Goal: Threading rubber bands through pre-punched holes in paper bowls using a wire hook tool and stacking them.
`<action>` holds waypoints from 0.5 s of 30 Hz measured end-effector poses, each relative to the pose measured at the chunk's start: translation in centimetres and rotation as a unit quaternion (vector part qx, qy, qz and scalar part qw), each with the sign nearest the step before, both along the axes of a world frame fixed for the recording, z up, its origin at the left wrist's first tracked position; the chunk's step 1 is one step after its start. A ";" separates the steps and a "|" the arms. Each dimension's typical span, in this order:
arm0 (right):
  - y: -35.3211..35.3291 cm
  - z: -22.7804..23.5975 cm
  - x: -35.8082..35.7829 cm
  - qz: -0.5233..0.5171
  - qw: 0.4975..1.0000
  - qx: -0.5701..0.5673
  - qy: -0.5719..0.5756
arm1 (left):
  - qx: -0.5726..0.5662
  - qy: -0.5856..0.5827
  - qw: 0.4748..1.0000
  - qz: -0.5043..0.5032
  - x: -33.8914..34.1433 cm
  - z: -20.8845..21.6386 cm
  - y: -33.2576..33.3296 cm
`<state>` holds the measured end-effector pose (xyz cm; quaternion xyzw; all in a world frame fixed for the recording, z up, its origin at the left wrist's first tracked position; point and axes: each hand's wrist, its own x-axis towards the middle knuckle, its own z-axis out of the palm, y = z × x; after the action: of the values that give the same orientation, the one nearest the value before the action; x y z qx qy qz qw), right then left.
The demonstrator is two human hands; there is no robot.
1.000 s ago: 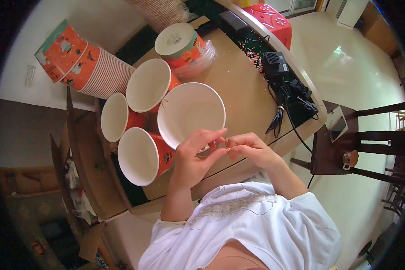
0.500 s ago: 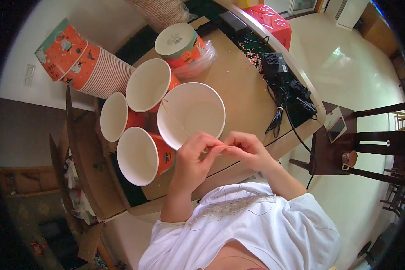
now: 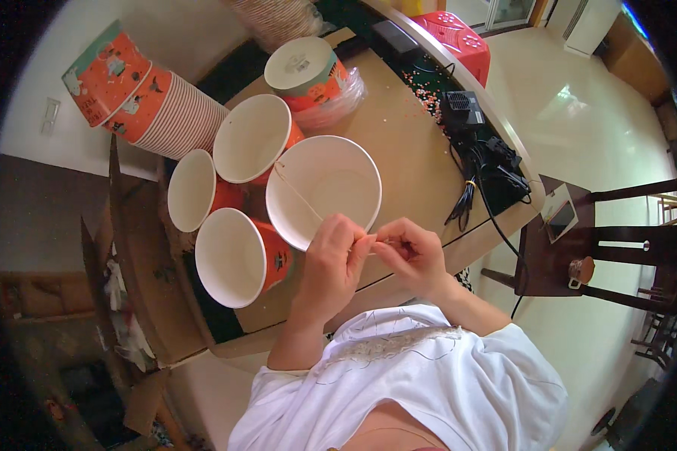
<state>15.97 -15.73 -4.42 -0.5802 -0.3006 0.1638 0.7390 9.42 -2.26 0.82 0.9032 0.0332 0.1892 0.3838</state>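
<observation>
My left hand (image 3: 334, 252) is closed in a pinch on a thin light string (image 3: 302, 197), close to the near rim of a white-lined paper bucket (image 3: 365, 180). From there the string runs slack-free across the bucket's mouth to its far left rim, where a short tail sticks up. Beside it, my right hand (image 3: 416, 255) has its fingertips pressed together, nearly touching the left thumb. Some string seems to lie between the two hands, but the fingers partly hide it.
Three more open orange paper buckets (image 3: 252, 139) stand to the left, before a tilted stack of nested ones (image 3: 162, 105). Behind is an upturned bucket (image 3: 301, 66) with plastic film. Black adapters and cables (image 3: 470, 161) and scattered pink bits (image 3: 426, 101) lie rightward on the table.
My hands have drawn slightly apart at the fingertips, and the right has shifted a little to the right. The string across the bucket shows more clearly. The buckets stand as before.
</observation>
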 end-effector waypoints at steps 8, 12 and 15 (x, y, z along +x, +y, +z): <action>-0.3 0.0 0.1 0.041 0.996 0.019 0.082 | -0.061 0.010 0.998 -0.033 -0.1 0.4 0.4; -0.4 0.1 0.2 0.053 0.991 0.024 0.125 | -0.080 0.017 0.997 -0.019 -0.3 0.3 0.6; -0.6 -0.2 0.3 0.062 0.988 0.009 0.139 | -0.076 0.012 0.997 -0.019 -0.2 0.2 0.7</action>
<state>16.32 -16.34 -4.59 -0.5252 -0.2316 0.2854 0.7675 9.18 -1.57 1.05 0.8740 0.0346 0.1681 0.4545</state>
